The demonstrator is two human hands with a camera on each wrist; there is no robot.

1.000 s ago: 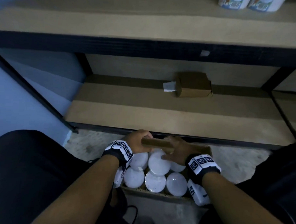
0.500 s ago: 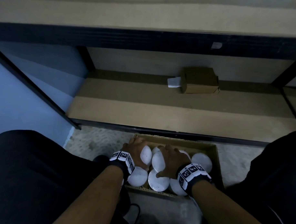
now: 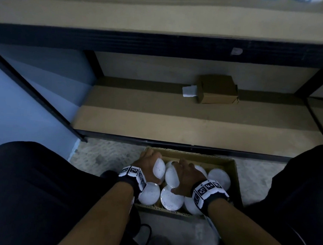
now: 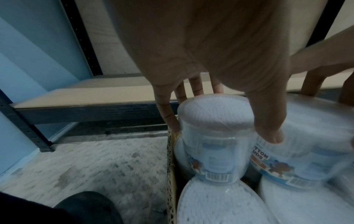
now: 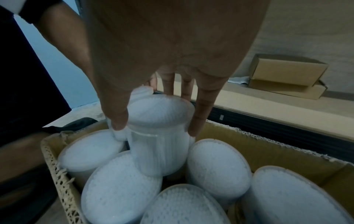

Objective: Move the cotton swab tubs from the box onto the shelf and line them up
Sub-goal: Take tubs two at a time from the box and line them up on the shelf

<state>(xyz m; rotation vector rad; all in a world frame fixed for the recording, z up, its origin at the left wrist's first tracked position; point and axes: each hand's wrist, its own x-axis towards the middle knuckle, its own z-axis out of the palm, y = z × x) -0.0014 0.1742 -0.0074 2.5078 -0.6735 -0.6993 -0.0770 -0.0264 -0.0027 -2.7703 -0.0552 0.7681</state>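
Observation:
An open cardboard box [image 3: 234, 172] on the floor holds several clear cotton swab tubs with white lids. My left hand [image 3: 149, 163] grips one tub [image 3: 159, 169] at the box's far left, thumb and fingers round its lid [image 4: 216, 112]. That tub is raised above its neighbours. My right hand [image 3: 185, 175] grips a second tub [image 3: 171, 176] beside it, fingers and thumb clasping under its lid [image 5: 159, 112]; it too stands higher than the others. The upper shelf board [image 3: 160, 16] runs across the top of the head view.
The lower shelf board [image 3: 175, 121] lies just beyond the box, with a small brown carton [image 3: 217, 89] and a white paper at its back. Black shelf posts stand at left [image 3: 39, 98] and right. My dark-clad legs flank the box on the speckled floor [image 3: 104, 155].
The box flap that both hands held a second ago is down. Both hands have dropped into the box and closed on two tubs, which now stand higher than the rest.

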